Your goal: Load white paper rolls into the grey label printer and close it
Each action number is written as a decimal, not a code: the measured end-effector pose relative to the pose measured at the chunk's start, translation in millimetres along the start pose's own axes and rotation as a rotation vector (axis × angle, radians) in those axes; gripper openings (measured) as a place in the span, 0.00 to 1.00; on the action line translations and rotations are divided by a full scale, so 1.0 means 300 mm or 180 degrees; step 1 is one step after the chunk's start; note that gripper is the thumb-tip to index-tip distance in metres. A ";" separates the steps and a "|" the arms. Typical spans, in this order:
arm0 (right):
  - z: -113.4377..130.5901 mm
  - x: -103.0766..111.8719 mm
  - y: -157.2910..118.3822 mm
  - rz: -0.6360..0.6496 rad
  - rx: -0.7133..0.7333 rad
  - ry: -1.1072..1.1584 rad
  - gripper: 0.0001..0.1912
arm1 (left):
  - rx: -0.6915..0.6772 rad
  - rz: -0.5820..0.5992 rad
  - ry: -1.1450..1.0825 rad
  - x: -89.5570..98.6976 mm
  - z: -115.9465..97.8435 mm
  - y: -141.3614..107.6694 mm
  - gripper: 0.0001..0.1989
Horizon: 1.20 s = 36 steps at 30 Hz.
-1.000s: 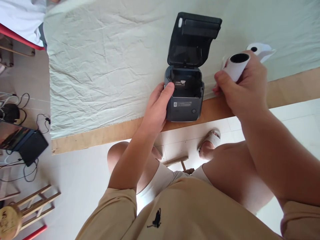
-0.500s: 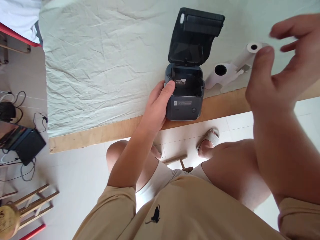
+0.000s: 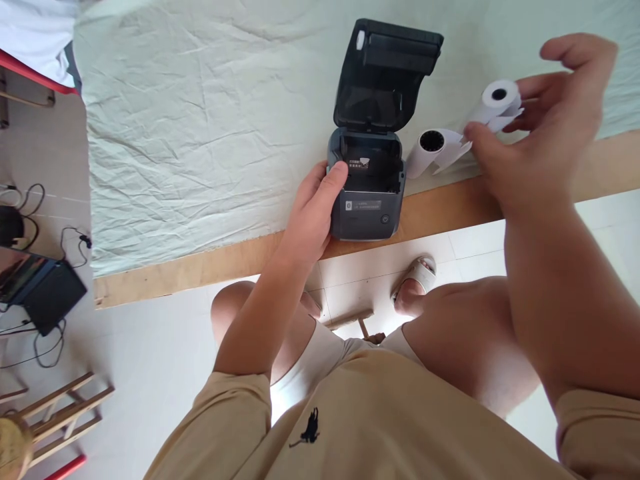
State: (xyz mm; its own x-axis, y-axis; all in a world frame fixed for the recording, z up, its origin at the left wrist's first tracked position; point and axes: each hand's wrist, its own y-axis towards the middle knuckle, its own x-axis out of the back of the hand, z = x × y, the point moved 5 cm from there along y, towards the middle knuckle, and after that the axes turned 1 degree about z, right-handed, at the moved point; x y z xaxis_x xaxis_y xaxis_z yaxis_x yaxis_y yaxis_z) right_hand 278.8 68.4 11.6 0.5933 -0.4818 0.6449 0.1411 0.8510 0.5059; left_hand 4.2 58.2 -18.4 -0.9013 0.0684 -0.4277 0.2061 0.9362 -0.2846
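A dark label printer (image 3: 367, 217) stands at the table's front edge with its lid (image 3: 383, 80) raised and its paper bay bare. My left hand (image 3: 315, 213) grips the printer's left side, thumb over the rim. To the right of the printer, a paper roll with a black core (image 3: 423, 159) stands upright. Behind it and further right is a smaller white roll (image 3: 493, 103) with loose paper at its side. My right hand (image 3: 545, 140) is spread around that smaller roll, its thumb near the loose paper and its fingertips behind the roll.
A pale green cloth (image 3: 210, 133) covers the table, with a wooden edge (image 3: 200, 272) at the front. My legs are below it. At the left are a wooden stool (image 3: 65, 417), a black device (image 3: 55, 297) with cables, and white cloth (image 3: 37, 33).
My right hand has moved left and down to the smaller roll, and its fingers now reach around it. My left hand still holds the printer.
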 end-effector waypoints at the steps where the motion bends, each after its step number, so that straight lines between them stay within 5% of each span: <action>1: 0.016 0.014 0.000 -0.0115 0.0200 0.0186 0.26 | 0.0016 -0.0014 -0.0036 0.000 0.001 0.001 0.13; 5: 0.147 0.052 -0.025 -0.0734 0.1252 0.0659 0.20 | 0.0007 -0.0016 -0.0037 -0.003 -0.001 -0.002 0.12; 11: 0.368 -0.091 -0.064 0.0230 0.1030 -0.0113 0.18 | -0.0216 0.0053 0.0284 -0.003 -0.016 -0.011 0.13; 15: 0.370 -0.140 -0.061 0.0495 0.1003 -0.0260 0.11 | -0.0288 0.0054 0.0260 -0.007 -0.021 -0.010 0.13; 21: 0.404 -0.109 -0.121 -0.0166 0.1602 0.0027 0.07 | -0.0222 0.0242 0.0167 0.001 -0.019 -0.014 0.15; 24: 0.414 -0.096 -0.138 -0.0256 0.1876 0.0500 0.09 | -0.0201 0.0296 0.0387 0.011 -0.012 -0.012 0.36; 27: 0.373 -0.070 -0.099 -0.0502 0.1623 0.0547 0.02 | -0.0183 0.0306 0.0582 0.017 -0.003 -0.005 0.48; 32: 0.294 -0.061 -0.030 -0.0306 0.1506 -0.0022 0.29 | -0.0148 0.0295 0.0644 0.025 0.010 0.005 0.54; 36: 0.300 -0.006 -0.061 -0.0528 0.1262 0.0524 0.22 | -0.0316 0.0337 0.0609 0.028 0.002 0.000 0.51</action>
State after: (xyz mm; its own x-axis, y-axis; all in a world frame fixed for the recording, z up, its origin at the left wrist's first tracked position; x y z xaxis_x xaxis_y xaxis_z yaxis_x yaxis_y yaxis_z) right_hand 203.7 34.8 52.7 0.7108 -0.5378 0.4533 -0.0502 0.6041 0.7953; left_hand -3.0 58.4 -22.5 -0.9344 0.2231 -0.2777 0.2733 0.9490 -0.1570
